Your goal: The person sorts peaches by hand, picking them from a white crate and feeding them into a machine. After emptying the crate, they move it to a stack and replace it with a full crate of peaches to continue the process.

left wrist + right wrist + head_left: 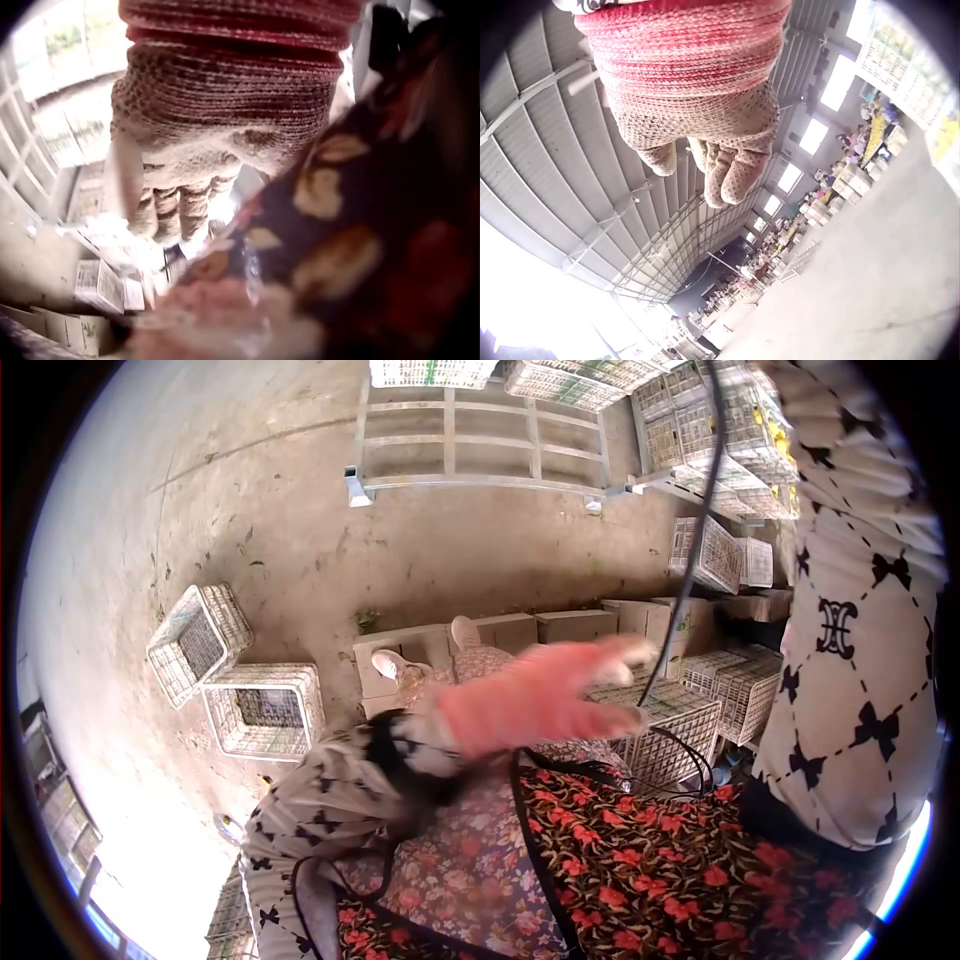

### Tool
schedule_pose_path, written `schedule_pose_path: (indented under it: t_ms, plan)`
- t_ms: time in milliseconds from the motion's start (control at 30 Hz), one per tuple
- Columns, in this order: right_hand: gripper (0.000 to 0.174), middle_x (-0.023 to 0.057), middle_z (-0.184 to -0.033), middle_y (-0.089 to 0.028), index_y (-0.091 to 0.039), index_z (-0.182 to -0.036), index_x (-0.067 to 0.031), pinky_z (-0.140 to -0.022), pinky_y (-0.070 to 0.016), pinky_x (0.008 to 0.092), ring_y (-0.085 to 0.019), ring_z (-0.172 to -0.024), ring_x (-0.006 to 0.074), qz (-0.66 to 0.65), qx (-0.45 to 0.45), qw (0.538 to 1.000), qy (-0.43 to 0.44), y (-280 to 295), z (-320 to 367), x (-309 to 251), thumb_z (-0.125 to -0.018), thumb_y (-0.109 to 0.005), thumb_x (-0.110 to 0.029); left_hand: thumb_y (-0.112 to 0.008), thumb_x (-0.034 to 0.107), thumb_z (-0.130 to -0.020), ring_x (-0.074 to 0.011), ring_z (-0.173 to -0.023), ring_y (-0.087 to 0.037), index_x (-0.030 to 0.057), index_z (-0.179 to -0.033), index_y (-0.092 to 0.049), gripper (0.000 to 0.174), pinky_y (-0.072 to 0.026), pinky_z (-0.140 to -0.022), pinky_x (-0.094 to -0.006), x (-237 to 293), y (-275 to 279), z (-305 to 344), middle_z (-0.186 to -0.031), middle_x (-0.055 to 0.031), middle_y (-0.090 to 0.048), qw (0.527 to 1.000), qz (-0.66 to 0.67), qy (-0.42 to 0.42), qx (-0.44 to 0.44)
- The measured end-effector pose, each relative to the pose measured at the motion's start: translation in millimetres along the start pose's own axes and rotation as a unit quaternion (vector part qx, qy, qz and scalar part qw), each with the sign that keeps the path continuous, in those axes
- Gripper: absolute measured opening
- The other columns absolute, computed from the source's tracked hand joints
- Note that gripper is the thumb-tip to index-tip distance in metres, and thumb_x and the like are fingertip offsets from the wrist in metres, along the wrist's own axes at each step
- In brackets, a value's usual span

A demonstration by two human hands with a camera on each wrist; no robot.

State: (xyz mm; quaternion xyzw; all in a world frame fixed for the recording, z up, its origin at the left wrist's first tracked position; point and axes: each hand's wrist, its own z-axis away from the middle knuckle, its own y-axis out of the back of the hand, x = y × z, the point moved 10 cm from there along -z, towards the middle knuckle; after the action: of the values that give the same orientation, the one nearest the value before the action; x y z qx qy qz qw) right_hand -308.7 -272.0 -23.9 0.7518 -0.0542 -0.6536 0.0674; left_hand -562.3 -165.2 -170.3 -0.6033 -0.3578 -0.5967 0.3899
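My left hand [540,695], in a pink and white knitted glove, reaches across the floral apron [600,840] with thumb and fingers apart and nothing held. A black cable [690,565] runs close by its fingertips. Seen in the left wrist view, the gloved hand [217,142] has slightly bent fingers beside blurred floral cloth [337,247]. My right hand is outside the head view, where only its bow-patterned sleeve [840,620] shows. In the right wrist view the gloved right hand [705,127] hangs with loosely bent, empty fingers against the roof.
Two empty crates [265,710] [200,645] lie on the floor at left. A metal rack [480,445] stands ahead, with stacked crates [710,440] at upper right. Cardboard boxes [575,625] line the floor by the feet; crates [675,730] sit at right. People [694,334] appear farther off.
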Motion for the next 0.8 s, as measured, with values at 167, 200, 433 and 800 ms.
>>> schedule_pose_path:
  t_ms: [167, 200, 433, 800]
  plan:
    - [0.036, 0.007, -0.091, -0.066, -0.064, -0.106, -0.0056, -0.078, -0.0545, 0.0322, -0.063, -0.08, 0.0184, 0.013, 0.044, 0.996, -0.078, 20, 48, 22, -0.095, -0.059, -0.04, -0.06, 0.027, -0.098, -0.0211, -0.108, -0.062, 0.0009, -0.129, -0.055, 0.041, -0.0491, -0.094, -0.0335, 36, -93, -74, -0.12, -0.017, -0.064, 0.969, 0.122, 0.044, -0.211]
    - [0.037, 0.0063, -0.091, -0.065, -0.064, -0.106, -0.0061, -0.079, -0.054, 0.0322, -0.063, -0.08, 0.0181, 0.017, 0.051, 0.994, -0.098, 24, 50, 15, -0.095, -0.059, -0.041, -0.06, 0.028, -0.097, -0.0197, -0.099, -0.064, 0.0015, -0.123, -0.06, 0.037, -0.0505, -0.089, -0.0338, 66, -97, -72, -0.109, -0.0154, -0.068, 0.965, 0.163, 0.01, -0.207]
    - [0.029, 0.0012, -0.084, -0.062, -0.064, -0.096, -0.0094, -0.075, -0.0528, 0.0302, -0.059, -0.073, 0.0131, -0.104, 0.179, 0.949, -0.238, 49, 189, 47, -0.095, -0.062, -0.038, -0.057, 0.021, -0.099, -0.0133, -0.097, -0.062, 0.0018, -0.121, -0.063, 0.03, -0.0495, -0.089, -0.0301, 106, -160, -90, -0.105, -0.0093, -0.07, 0.925, 0.075, 0.058, -0.369]
    - [0.029, 0.0062, -0.086, -0.067, -0.069, -0.106, -0.0021, -0.069, -0.0557, 0.0349, -0.065, -0.077, 0.0173, -0.196, -0.034, 0.842, -0.501, -123, 474, 151, -0.083, -0.068, -0.021, -0.058, 0.025, -0.099, -0.0141, -0.102, -0.062, -0.0021, -0.119, -0.063, 0.034, -0.0476, -0.096, -0.0291, 40, -32, -63, -0.108, -0.0075, -0.068, 0.926, 0.214, 0.204, -0.237]
